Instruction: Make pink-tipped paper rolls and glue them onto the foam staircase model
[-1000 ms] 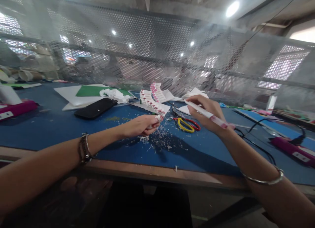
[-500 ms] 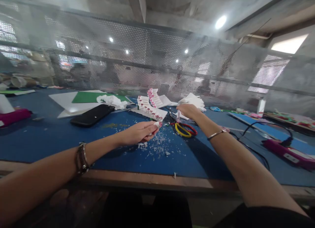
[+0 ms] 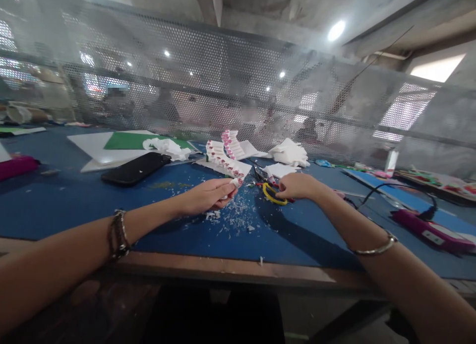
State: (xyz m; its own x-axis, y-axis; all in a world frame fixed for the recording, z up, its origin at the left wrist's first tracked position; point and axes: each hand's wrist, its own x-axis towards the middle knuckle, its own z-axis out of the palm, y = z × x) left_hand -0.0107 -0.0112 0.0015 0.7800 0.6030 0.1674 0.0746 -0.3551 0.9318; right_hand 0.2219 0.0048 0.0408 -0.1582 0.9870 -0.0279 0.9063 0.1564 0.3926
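Observation:
My left hand (image 3: 208,195) is closed round a small white paper piece with pink marks (image 3: 235,182), held just above white paper scraps (image 3: 238,217) on the blue table (image 3: 74,200). My right hand (image 3: 297,186) rests on the table with its fingers curled at the scissors with yellow and red handles (image 3: 273,194); whether it grips them I cannot tell. Rows of white pieces with pink dots (image 3: 226,158) lie just behind both hands.
A black phone (image 3: 136,168) lies at the left, with white and green sheets (image 3: 119,143) and crumpled paper (image 3: 165,146) behind it. White folded paper (image 3: 288,153) lies further back. A pink tool with a black cable (image 3: 431,230) is at the right. A perforated metal screen (image 3: 238,96) closes the far side.
My right hand held a white pen-like stick, reached to the far side and put it down, then drew back to the scissors. The left hand has barely moved.

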